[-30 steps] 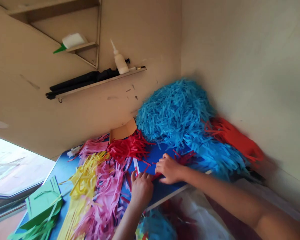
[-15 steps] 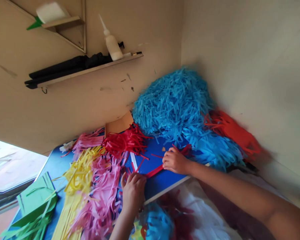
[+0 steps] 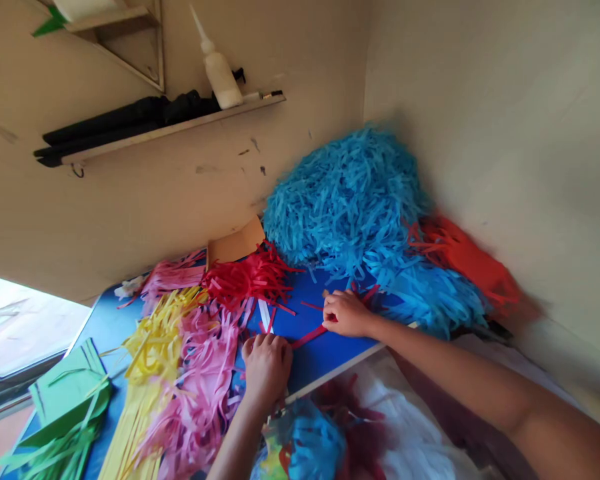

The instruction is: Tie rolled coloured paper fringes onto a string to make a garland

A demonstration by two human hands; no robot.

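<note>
A narrow red paper strip (image 3: 307,337) stretches between my two hands, just above or on the blue tabletop (image 3: 325,363). At its right end the fingers of my right hand (image 3: 347,313) are closed on it, and loose red fringe shows behind the knuckles. My left hand (image 3: 267,363) is at the strip's other end, its fingers curled down over it; the fingertips are hidden. Beyond my left hand lie thin red scraps and a short white strip (image 3: 265,315). A bunch of red fringed paper (image 3: 250,277) sits farther back.
A large heap of blue shredded paper (image 3: 350,200) fills the corner, with orange-red fringe (image 3: 473,260) beside it. Pink (image 3: 207,373), yellow (image 3: 155,340) and green fringed paper (image 3: 70,407) covers the left side. A wall shelf (image 3: 175,128) holds a white squeeze bottle (image 3: 221,80).
The strip between my hands looks narrower than before. My left fingers have curled in more, and my right hand has turned slightly. The whole view has shifted a little.
</note>
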